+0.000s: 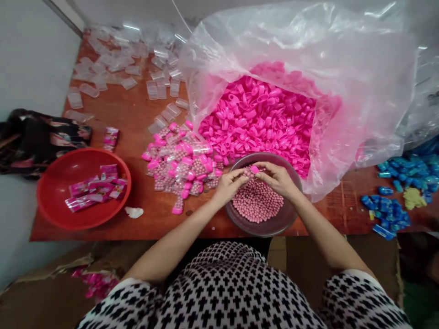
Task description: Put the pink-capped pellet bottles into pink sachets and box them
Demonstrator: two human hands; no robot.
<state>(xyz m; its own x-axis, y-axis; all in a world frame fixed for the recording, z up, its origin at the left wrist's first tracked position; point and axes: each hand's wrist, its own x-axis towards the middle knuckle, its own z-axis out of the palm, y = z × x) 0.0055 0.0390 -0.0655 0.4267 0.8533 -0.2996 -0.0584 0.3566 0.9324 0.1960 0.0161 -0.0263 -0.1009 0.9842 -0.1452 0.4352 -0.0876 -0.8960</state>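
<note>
Both hands meet over the bowl (pixel 291 214) of beads (pixel 255 203) at the table's 6 o'clock edge. The left hand (pixel 229 183) and right hand (pixel 279 179) each pinch a pink cap (pixel 254 169) between their fingertips, above the 12 o'clock side of the beads. Fingers hide most of it, so its long axis and heading cannot be told. Filled tubes (pixel 181 167) lie at the bowl's 9 o'clock, a bag (pixel 308 68) at 12, and a red basin (pixel 51 201) farther toward 9.
</note>
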